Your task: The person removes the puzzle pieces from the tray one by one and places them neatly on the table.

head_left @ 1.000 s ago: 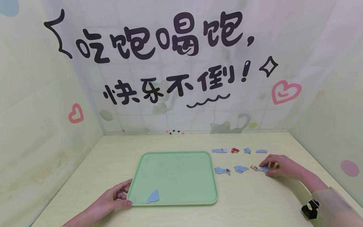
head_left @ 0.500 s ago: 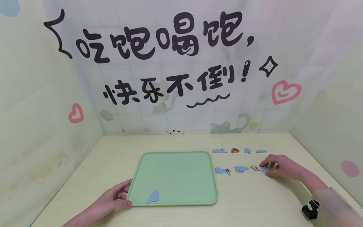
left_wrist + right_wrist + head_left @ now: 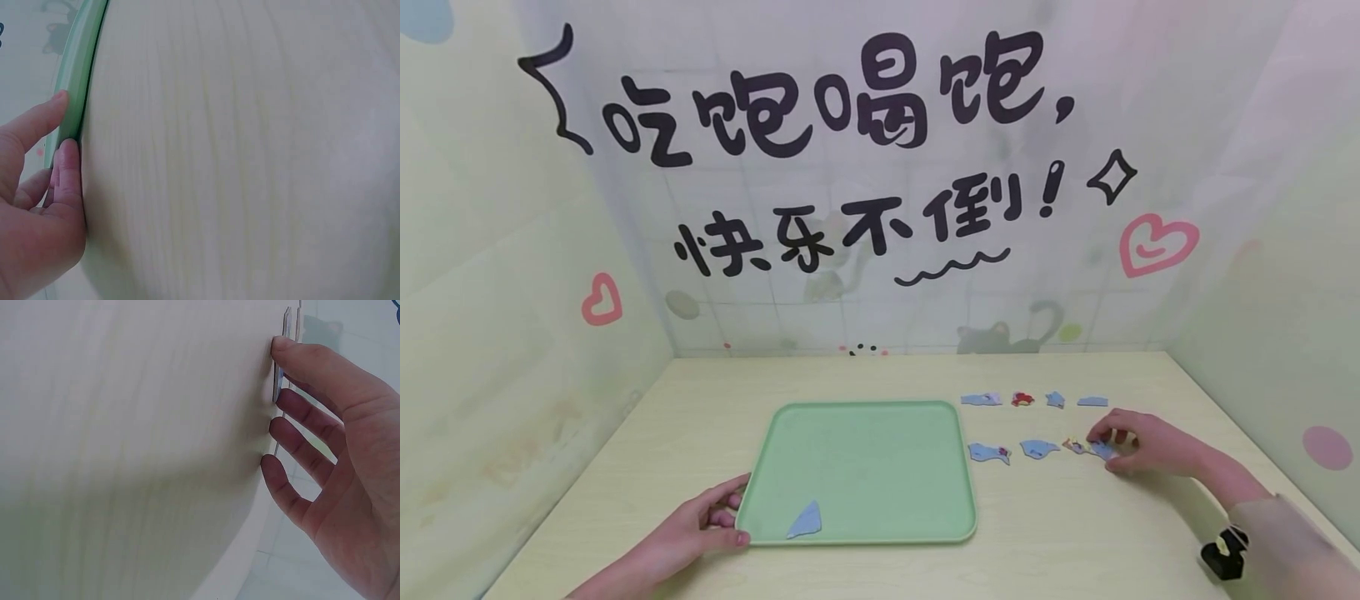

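Note:
My left hand (image 3: 703, 523) grips the near left corner of the green tray (image 3: 865, 462), its thumb at the rim; the left wrist view shows the same fingers at the tray's edge. One blue puzzle piece (image 3: 806, 520) lies in the tray near that corner. Right of the tray, my right hand (image 3: 1146, 446) pinches a blue puzzle piece (image 3: 1102, 450) between thumb and fingertips, low at the table. Part of that piece is hidden by the fingers. In the right wrist view its thin edge (image 3: 278, 381) shows under the thumb. A patterned puzzle piece (image 3: 1075, 447) lies right beside it.
In the near row lie another blue piece (image 3: 1039, 448) and a blue piece with a red spot (image 3: 989, 452). Behind them a back row includes a red piece (image 3: 1022, 399) and a flat blue piece (image 3: 1092, 402). Printed curtains (image 3: 880, 317) enclose the table.
The right hand's thumb has shifted very slightly at the blue piece. Left hand, tray and the other pieces stay as they were.

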`<state>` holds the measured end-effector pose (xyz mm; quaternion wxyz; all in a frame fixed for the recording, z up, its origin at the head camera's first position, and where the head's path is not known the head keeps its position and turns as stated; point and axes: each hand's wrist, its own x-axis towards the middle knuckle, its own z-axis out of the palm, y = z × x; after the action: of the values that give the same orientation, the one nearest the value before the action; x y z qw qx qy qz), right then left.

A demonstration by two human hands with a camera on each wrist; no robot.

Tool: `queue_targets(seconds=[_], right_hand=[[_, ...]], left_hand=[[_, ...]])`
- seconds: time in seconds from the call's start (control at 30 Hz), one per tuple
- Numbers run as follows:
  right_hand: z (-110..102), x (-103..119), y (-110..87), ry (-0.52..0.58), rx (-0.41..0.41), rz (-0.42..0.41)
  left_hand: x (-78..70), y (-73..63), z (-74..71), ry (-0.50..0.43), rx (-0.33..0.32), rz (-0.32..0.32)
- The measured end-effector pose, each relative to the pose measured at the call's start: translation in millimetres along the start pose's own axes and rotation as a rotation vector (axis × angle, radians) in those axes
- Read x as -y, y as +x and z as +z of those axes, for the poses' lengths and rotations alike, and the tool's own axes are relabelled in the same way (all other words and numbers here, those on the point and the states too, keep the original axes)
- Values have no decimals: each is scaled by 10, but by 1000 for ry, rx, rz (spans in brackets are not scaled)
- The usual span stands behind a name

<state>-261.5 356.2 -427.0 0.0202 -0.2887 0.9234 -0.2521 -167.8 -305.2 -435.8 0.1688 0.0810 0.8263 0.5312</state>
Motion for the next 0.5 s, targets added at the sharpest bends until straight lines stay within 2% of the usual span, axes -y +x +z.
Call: queue_targets(seconds=[0.3,0.5], right_hand=[[-13,25,5,-2,17,11],[-77,123,92,-123,20,10]], left_hand=[[7,7,-2,-3,3,3],[16,10,7,-7,-4,0]])
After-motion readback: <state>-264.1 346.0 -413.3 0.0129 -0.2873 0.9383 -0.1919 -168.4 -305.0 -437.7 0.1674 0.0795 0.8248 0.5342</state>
